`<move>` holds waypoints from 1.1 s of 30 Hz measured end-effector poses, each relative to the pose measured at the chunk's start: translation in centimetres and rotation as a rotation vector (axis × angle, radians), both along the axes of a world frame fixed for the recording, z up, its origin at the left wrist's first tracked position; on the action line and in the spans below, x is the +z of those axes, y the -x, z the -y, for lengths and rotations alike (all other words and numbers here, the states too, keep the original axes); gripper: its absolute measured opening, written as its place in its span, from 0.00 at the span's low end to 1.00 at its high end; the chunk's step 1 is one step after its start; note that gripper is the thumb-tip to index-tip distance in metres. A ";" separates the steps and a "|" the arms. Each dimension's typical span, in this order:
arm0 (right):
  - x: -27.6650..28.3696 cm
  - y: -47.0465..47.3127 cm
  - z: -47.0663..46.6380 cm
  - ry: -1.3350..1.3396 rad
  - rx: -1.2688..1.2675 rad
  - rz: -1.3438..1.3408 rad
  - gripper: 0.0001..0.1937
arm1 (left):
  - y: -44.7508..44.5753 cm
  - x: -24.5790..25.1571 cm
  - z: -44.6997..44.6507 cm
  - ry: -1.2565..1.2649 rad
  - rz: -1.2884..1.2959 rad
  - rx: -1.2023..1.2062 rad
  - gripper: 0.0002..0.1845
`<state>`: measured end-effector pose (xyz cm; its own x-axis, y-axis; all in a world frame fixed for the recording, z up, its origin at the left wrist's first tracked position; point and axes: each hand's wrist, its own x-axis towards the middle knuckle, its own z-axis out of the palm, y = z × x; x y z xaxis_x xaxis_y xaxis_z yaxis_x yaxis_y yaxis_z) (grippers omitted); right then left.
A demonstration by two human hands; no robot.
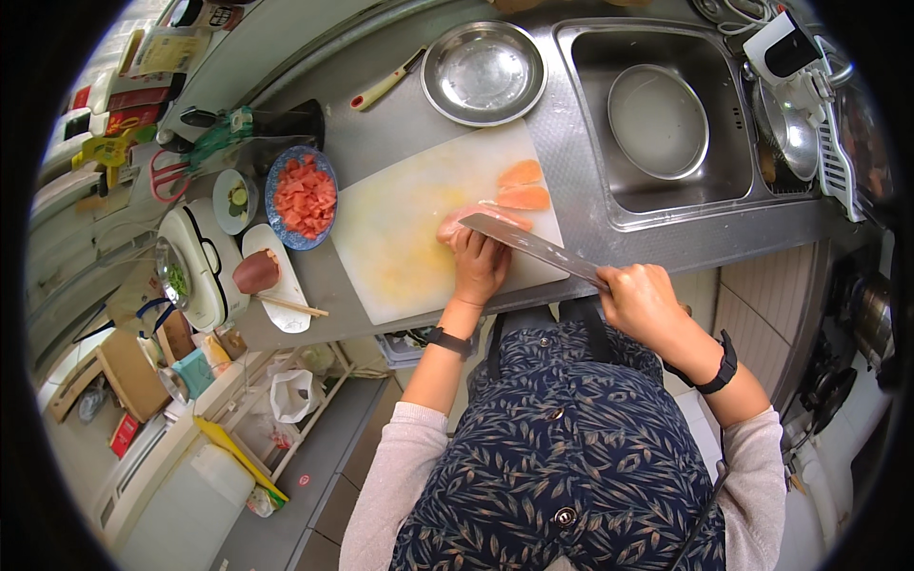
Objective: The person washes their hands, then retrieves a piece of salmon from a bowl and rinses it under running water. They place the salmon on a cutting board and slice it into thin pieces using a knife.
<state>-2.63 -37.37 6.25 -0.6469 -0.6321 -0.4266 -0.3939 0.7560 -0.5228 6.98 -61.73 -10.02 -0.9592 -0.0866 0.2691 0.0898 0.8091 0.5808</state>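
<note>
A piece of raw pale-pink meat (460, 218) lies on a white cutting board (385, 235). The fingers of my left hand (482, 265) are curled against its near side, holding it down. My right hand (638, 300) grips the handle of a kitchen knife (535, 248) with a broad metal blade. That blade slants across the meat, its far end just beyond my left fingertips. The meat's underside and part of its right side are hidden by blade and fingers. Two flat orange slices of food (523, 198) rest at the board's right edge.
Behind the board are a round metal plate (485, 71) and a peeler-like tool with a cream handle (385, 84). A sink (671, 196) on the right holds a metal bowl (657, 121). At left stand a blue bowl (270, 196) of diced red food, a white dish (285, 303) and a white appliance (207, 303).
</note>
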 end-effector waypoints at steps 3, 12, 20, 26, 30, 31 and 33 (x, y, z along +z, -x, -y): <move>-0.8 0.3 1.1 0.028 -0.010 -0.004 0.06 | 0.2 -0.1 0.0 -0.001 -0.014 0.001 0.25; -3.9 1.0 6.0 0.123 -0.020 -0.045 0.09 | 0.5 0.0 0.2 0.066 -0.036 -0.032 0.31; -2.5 0.7 0.9 0.037 -0.033 -0.028 0.08 | 0.2 -0.7 0.2 0.019 -0.028 -0.024 0.26; -5.7 1.2 5.1 0.079 0.001 -0.061 0.08 | 0.1 -1.1 0.2 0.029 -0.041 -0.009 0.27; -5.2 1.2 5.0 0.071 -0.010 -0.069 0.08 | 0.4 -0.5 0.2 0.017 -0.049 -0.027 0.26; -4.8 1.2 4.5 0.069 -0.011 -0.066 0.08 | 0.4 -0.3 0.2 0.028 -0.036 -0.023 0.26; -3.9 0.9 3.1 0.018 -0.006 -0.050 0.08 | 0.3 -0.2 0.1 0.024 -0.006 -0.020 0.26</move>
<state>-3.48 -40.51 2.30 -0.6708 -0.6352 -0.3827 -0.4151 0.7493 -0.5160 6.64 -61.82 -10.18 -0.9590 -0.0613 0.2767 0.1092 0.8210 0.5604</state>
